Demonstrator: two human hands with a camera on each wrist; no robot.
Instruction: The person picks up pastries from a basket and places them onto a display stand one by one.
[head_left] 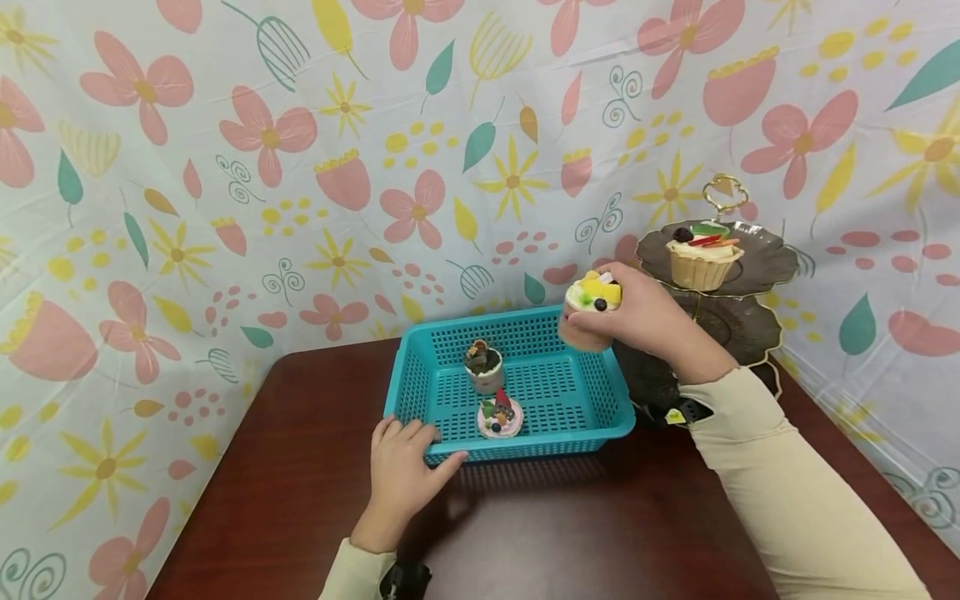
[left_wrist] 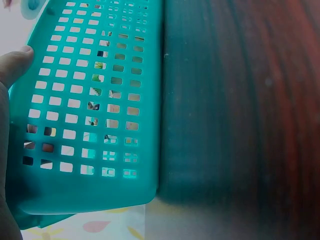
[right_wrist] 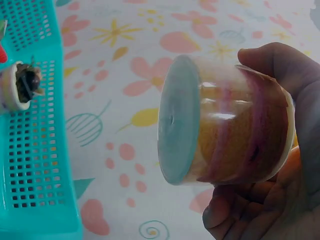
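Observation:
My right hand (head_left: 637,315) holds a clear cake cup (right_wrist: 225,125) above the right end of a turquoise basket (head_left: 555,442). Yellow fruit pieces and a dark berry top the cup; layers of sponge and purple filling show through its side. Its thumb and fingers wrap around the cup. At the basket's near left corner, my left hand (head_left: 405,471) grips the rim, its thumb along the front edge. Inside the basket stand a chocolate-topped dessert cup (head_left: 487,381) and, nearer me, a pink-creamed cake (head_left: 491,428) with a red piece and berries.
A dark tiered stand (head_left: 768,258) with gold edges rises at the right, behind my right forearm. On its top plate sits a cream cupcake (head_left: 701,269) with fruit. The brown table (head_left: 315,408) meets a flower-printed cloth (head_left: 300,225) at the back.

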